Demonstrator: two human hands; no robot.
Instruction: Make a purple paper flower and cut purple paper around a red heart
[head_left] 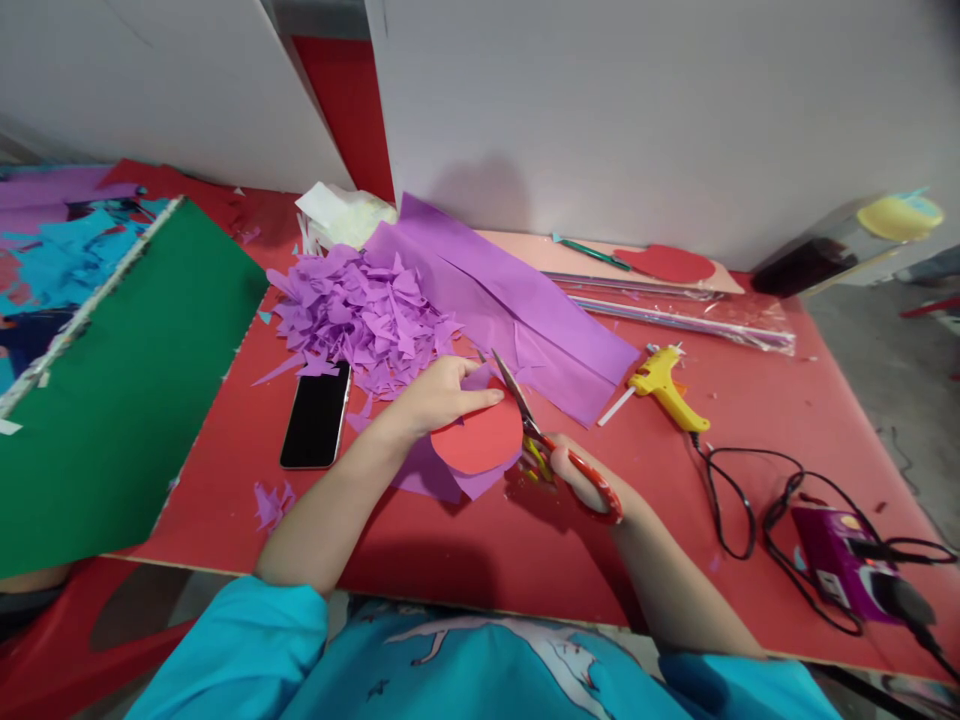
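Red bench (787,400), pale wall (637,120) behind, viewed through my head camera. At centre: one red paper disc (480,440), pinched by the left hand (442,397) with purple paper (427,472) beneath. At the disc's 2 o'clock: red-handled scissors (529,427), gripped by the right hand (568,468), blades slightly parted by the rim. I also list, from the disc: heaped purple scraps (367,315), 10 o'clock; phone (316,418), 9 o'clock; yellow glue gun (666,388), near 3 o'clock.
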